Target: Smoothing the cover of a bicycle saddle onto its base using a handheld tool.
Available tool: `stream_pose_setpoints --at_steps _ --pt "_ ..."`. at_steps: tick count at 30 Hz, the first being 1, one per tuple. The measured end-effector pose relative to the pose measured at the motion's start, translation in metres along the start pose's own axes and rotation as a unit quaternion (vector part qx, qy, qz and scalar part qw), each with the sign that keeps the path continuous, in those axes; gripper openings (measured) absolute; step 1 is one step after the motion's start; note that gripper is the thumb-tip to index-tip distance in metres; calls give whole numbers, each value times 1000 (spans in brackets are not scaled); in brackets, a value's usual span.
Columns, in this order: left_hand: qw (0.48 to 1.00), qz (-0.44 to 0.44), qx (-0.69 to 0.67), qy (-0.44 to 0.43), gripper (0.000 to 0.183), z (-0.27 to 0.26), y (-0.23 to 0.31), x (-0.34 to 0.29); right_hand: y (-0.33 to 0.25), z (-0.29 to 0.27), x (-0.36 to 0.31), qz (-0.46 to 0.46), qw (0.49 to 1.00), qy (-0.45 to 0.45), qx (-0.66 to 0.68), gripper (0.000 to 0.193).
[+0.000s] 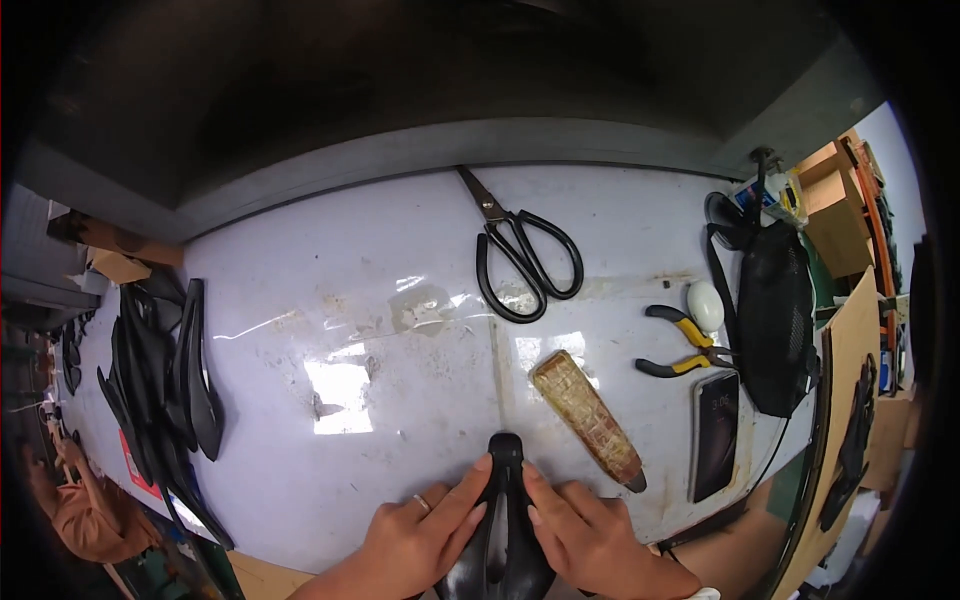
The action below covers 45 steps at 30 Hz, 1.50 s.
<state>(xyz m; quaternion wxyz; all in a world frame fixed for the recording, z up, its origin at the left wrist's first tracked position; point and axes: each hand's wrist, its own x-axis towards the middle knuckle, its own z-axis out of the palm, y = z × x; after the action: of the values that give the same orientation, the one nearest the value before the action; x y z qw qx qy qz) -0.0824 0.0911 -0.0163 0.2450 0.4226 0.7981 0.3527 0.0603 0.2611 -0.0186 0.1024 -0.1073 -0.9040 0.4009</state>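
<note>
Both hands press on a black bicycle saddle (503, 520) that lies at the near edge of the table (330, 300), its narrow rounded nose pointing away from the person. The saddle looks smooth and glossy, with a long groove down its middle. The left hand (415, 535), a ring on one finger, lies flat along the saddle's left flank with fingers stretched toward the nose; the right hand (590, 535) mirrors it on the right flank. Neither hand is curled shut: the fingers are extended and pushing against the saddle's sides rather than wrapped around it.

The table top is a pale, shiny sheet, scuffed and stained with brownish marks, and light glares off it near the middle. Just right of the saddle nose lies a worn, tan, wedge-shaped tool (588, 418) with a cracked, rough surface and a dark tip. Farther back, large black-handled scissors (520, 255) lie closed, the steel blades pointing away. To the right are pliers (685, 345) with yellow and black grips, a smooth white egg-shaped object (705, 305), a dark phone (716, 432) lying flat, and a black mesh bag (775, 320). At the left edge stands a stack of more black saddles (165, 385), slim and curved, well apart from the hands.
</note>
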Motion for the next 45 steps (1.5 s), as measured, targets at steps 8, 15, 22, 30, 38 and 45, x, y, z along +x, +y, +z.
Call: stream_pose_setpoints --at_steps 8,15,22,30,38,45 --pt "999 19 24 -31 58 4 -10 16 11 -1 1 33 999 -17 3 47" --pt "991 -67 -51 -106 43 -10 -5 11 10 -8 -3 50 995 -87 19 53" --pt "986 -54 -136 -79 47 2 -5 -1 -1 6 -17 55 995 -72 53 62" --pt "991 56 119 -22 51 18 11 -4 -15 16 -16 35 987 -113 -109 75" --pt "986 50 158 -15 53 20 17 8 -11 18 -23 11 978 -118 -170 65" --pt "980 21 192 -37 80 37 10 1 12 -11 -9 -18 991 -105 -79 68"
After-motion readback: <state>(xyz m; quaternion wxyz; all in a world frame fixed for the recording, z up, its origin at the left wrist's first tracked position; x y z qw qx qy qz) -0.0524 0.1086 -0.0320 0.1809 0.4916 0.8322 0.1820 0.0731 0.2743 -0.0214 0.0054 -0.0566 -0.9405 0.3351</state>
